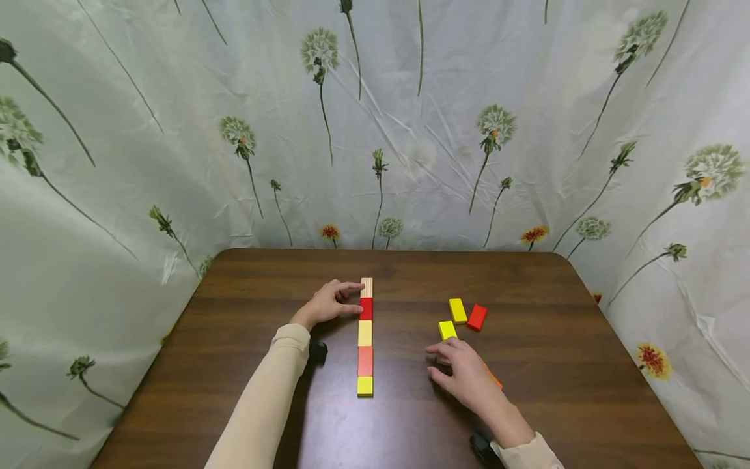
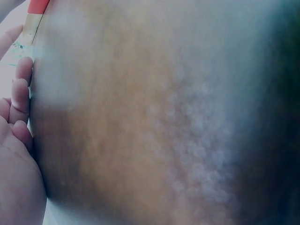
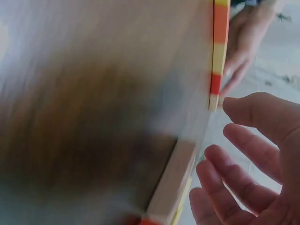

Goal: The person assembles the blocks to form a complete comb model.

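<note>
A straight row of several blocks stands end to end on the table: a striped wooden block (image 1: 366, 287) at the far end, then a red block (image 1: 366, 309), a pale yellow block (image 1: 365, 333), a salmon block (image 1: 365, 361) and a yellow block (image 1: 365, 386). My left hand (image 1: 329, 302) touches the row's left side near the red and striped blocks, fingers extended. Over the loose blocks at right hovers my right hand (image 1: 467, 378), thumb and fingers apart, holding nothing. Below it in the right wrist view lies a plain wooden block (image 3: 172, 183).
Loose on the right of the table (image 1: 246, 378) lie a yellow block (image 1: 458, 311), a red block (image 1: 477, 317), another yellow block (image 1: 447, 330) and an orange block (image 1: 494, 376) partly under my right hand. A flowered curtain (image 1: 422, 182) hangs behind the far edge.
</note>
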Demonstrator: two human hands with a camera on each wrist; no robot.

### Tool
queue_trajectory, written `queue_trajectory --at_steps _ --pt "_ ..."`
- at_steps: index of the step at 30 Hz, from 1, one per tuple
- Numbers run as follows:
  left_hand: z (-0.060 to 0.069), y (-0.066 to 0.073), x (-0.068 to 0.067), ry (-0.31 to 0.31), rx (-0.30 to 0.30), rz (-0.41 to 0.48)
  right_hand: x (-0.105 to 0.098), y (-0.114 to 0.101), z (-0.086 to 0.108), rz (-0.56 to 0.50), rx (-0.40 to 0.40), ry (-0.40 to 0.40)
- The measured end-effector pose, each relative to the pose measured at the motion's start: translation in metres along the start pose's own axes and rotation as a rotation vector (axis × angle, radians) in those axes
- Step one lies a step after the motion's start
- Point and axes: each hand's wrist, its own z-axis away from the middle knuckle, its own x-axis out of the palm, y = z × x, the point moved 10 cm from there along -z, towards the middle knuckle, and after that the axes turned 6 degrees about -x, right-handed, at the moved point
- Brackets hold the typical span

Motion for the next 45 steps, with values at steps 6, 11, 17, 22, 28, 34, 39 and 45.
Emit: queue_trajectory --at_steps 6,11,17,22,28,34,39,45 --pt "0.002 -0.002 0.002 0.001 0.001 -0.015 -0.017 0.018 0.008 0.123 0.034 0.021" --pt "0.002 0.000 0.002 0.002 0.004 -0.009 -0.023 0.027 0.012 0.140 0.037 0.026" --pt "0.000 0.001 0.001 0.005 0.022 -0.019 -0.018 0.035 0.012 0.088 0.090 -0.021" --pt "-0.001 0.000 0.002 -0.007 0.013 -0.010 -0.014 0.035 0.013 0.052 0.111 -0.035" --pt "0.001 0.002 0.000 -0.004 0.009 0.001 -0.010 0.030 0.015 0.047 0.112 -0.066" --pt "0.002 0.004 0.000 0.000 0.032 -0.006 -0.010 0.026 0.013 0.057 0.103 -0.093" --pt "0.000 0.000 0.001 -0.005 0.009 0.008 -0.010 0.022 0.012 0.062 0.069 -0.106" --pt "-0.002 -0.001 0.001 -0.008 0.003 0.017 -0.009 0.021 0.011 0.064 0.050 -0.150"
